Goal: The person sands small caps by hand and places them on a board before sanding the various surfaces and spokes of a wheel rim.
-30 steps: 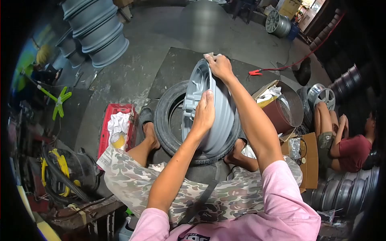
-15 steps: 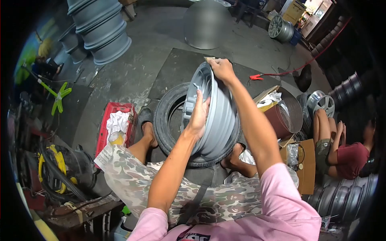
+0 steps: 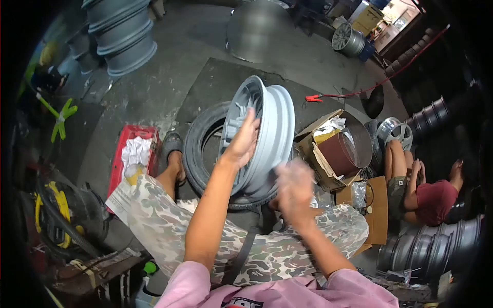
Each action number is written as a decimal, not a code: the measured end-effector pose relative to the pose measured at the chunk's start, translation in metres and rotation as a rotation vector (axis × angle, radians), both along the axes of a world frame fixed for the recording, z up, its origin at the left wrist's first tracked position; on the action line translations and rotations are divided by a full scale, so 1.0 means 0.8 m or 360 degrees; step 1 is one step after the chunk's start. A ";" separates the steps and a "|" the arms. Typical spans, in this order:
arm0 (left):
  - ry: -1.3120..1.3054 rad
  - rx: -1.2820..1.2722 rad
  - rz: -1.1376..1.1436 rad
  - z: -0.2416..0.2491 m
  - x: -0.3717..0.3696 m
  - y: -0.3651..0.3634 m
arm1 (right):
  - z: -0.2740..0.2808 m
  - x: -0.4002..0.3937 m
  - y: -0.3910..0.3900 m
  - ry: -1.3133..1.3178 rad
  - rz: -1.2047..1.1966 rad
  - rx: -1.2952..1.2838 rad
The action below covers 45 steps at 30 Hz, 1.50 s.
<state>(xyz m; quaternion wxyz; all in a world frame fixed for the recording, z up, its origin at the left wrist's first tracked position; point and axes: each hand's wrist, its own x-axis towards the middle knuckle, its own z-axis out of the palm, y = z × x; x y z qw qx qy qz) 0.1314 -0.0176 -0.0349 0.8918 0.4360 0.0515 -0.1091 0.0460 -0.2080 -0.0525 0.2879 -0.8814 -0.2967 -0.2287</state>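
A grey primed wheel rim (image 3: 269, 133) stands on edge inside a black tyre (image 3: 197, 154) that lies flat on the floor between my feet. My left hand (image 3: 241, 141) rests on the rim's near edge, fingers spread over it, holding it upright. My right hand (image 3: 294, 187) is off the rim, low and near my right knee, blurred by motion. I cannot tell whether the right hand holds anything. My camouflage shorts (image 3: 267, 246) fill the lower middle.
A red crate (image 3: 128, 159) with white rags sits left. An open cardboard box (image 3: 318, 149) and a brown roll (image 3: 341, 154) lie right. Another person (image 3: 426, 195) sits at far right beside stacked rims (image 3: 431, 249). More grey rims (image 3: 120, 36) stand far left.
My right hand has left the top of the rim and dropped toward my right knee. The left hand stays on the rim, which still stands upright.
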 end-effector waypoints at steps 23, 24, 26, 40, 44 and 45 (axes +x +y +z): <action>-0.0401 0.1044 0.0480 -0.037 0.015 -0.038 | 0.015 0.102 -0.019 -0.0348 0.0342 -0.0807; -0.0394 0.1074 0.0519 -0.037 0.013 -0.041 | 0.013 0.087 -0.032 -0.0348 0.0326 -0.0804; -0.0349 0.1095 0.0545 -0.034 0.011 -0.040 | 0.023 0.079 -0.044 -0.0434 0.0166 -0.0907; -0.0390 0.1067 0.0562 -0.022 0.006 -0.037 | -0.007 0.513 0.093 0.1074 0.0342 -0.1171; -0.0430 0.0977 0.0555 -0.023 0.006 -0.042 | 0.063 0.378 0.018 0.0341 0.0329 -0.1109; -0.0377 0.1002 0.0521 -0.025 0.007 -0.044 | 0.064 0.310 0.002 0.0027 0.0297 -0.0850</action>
